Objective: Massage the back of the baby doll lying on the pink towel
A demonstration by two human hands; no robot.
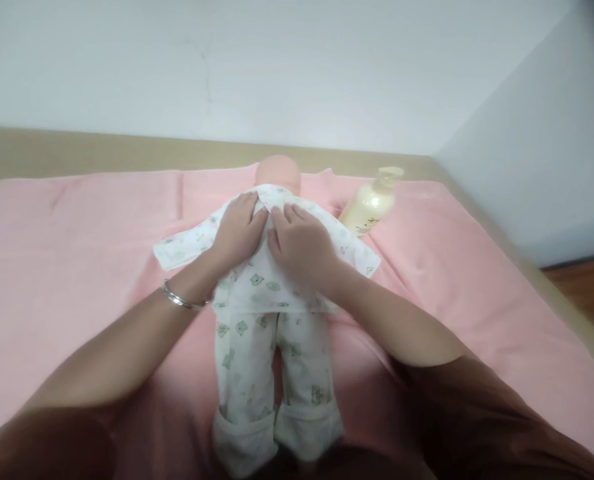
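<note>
A baby doll (279, 172) lies stretched out, its head away from me and its face not visible. It wears a white long-sleeved baby shirt (264, 277) with small green prints, and matching trousers (249, 363) with wide cuffs. My left hand (241, 230) rests on the upper shirt beside the neckline, fingers extended. Close to it, my right hand (304, 243) lies on the other side of the neckline, fingers apart and slightly bent. Both hands touch the cloth; part of the shirt under them is hidden.
Under the doll spreads a creased pink sheet (77, 267) on a tan-edged surface (101, 147). A pale yellow pump bottle (371, 203) leans or lies tilted near the doll's right-hand sleeve. White walls (277, 67) stand behind and to the right, and brown floor (587, 290) shows at far right.
</note>
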